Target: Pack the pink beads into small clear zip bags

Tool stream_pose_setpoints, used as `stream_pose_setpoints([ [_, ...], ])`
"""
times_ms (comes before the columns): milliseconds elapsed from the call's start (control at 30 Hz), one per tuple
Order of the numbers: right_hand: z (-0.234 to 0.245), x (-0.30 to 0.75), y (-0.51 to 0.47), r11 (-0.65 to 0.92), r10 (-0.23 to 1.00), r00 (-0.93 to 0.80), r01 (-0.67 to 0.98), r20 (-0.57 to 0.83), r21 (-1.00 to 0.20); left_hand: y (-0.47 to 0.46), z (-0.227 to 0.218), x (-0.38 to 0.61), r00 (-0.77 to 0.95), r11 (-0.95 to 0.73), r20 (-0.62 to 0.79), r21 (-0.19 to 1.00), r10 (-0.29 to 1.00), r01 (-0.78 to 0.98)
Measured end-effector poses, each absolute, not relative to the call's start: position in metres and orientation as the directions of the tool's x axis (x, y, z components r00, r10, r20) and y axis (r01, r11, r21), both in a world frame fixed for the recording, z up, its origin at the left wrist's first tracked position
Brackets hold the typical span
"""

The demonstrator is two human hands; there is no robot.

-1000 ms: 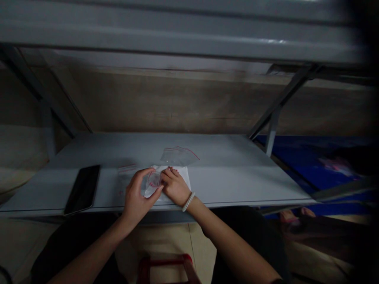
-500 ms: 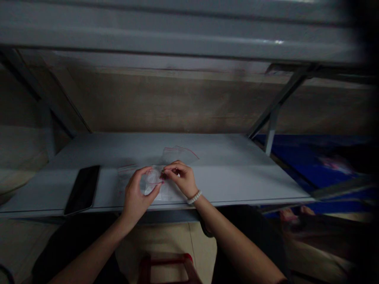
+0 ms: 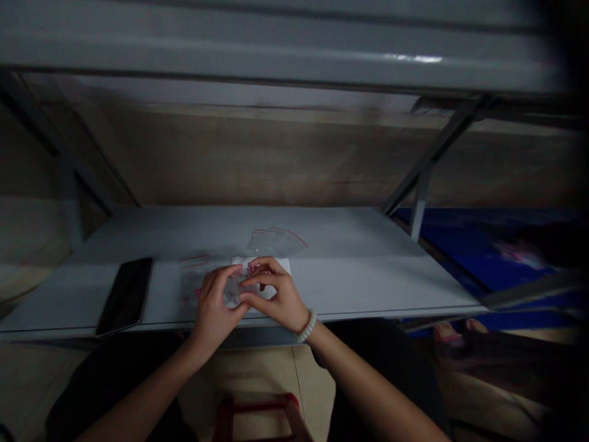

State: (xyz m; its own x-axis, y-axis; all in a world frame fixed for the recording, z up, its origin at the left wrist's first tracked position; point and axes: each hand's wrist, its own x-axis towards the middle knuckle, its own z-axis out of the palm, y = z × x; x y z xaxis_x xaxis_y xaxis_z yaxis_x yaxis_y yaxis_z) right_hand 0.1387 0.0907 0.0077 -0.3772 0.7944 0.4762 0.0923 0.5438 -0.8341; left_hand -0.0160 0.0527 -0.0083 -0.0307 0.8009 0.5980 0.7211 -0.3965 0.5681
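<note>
A small clear zip bag (image 3: 234, 291) with a pinkish-red edge is between both hands, just above the front part of the white table. My left hand (image 3: 216, 301) grips the bag from the left, thumb below and fingers above. My right hand (image 3: 276, 288), with a beaded bracelet at the wrist, pinches the bag's right side, its thumb close to the left thumb. Something small and pinkish shows near my right fingertips, too blurred to name. A white sheet (image 3: 283, 265) lies beneath, partly covered by the hands.
Flat clear zip bags (image 3: 276, 241) with red strips lie behind the hands. More bags with pink bits (image 3: 188, 285) lie to the left, then a black phone or tablet (image 3: 125, 296). A grey shelf (image 3: 276, 49) spans overhead. Below is a red stool (image 3: 257, 406); another person's feet (image 3: 444, 332) show at right.
My right hand has moved left and down onto the bag, its thumb now near the left thumb. The small dark item at its fingertips is no longer clearly visible.
</note>
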Motion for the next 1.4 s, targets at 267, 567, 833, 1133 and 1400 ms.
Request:
stream_pose_setpoints([
  [267, 0.013, 0.151, 0.102, 0.209, 0.907, -0.341, -0.148, 0.248, -0.967, 0.067, -0.001, -0.035, 0.136, -0.039, 0.025, 0.994, 0.990, 0.100],
  [567, 0.009, 0.156, 0.106, -0.068, 0.965, -0.263, -0.270, 0.006, -0.961, 0.058, 0.004, -0.026, 0.402, 0.324, -0.260, 0.941, 0.878, -0.101],
  [833, 0.004, 0.157, 0.106, -0.297, 0.935, -0.294, -0.331, -0.201, -0.896, 0.061, -0.004, -0.025, 0.316, 0.293, -0.250, 0.951, 0.915, -0.098],
  [1133, 0.003, 0.158, 0.108, -0.230, 0.957, -0.247, -0.319, -0.154, -0.919, 0.062, -0.003, -0.026, 0.322, 0.227, -0.200, 0.973, 0.925, -0.048],
  [1400, 0.008, 0.160, 0.104, 0.190, 0.976, -0.103, -0.022, 0.191, -0.982, 0.063, -0.004, -0.028, 0.344, 0.154, -0.144, 0.988, 0.928, -0.001],
])
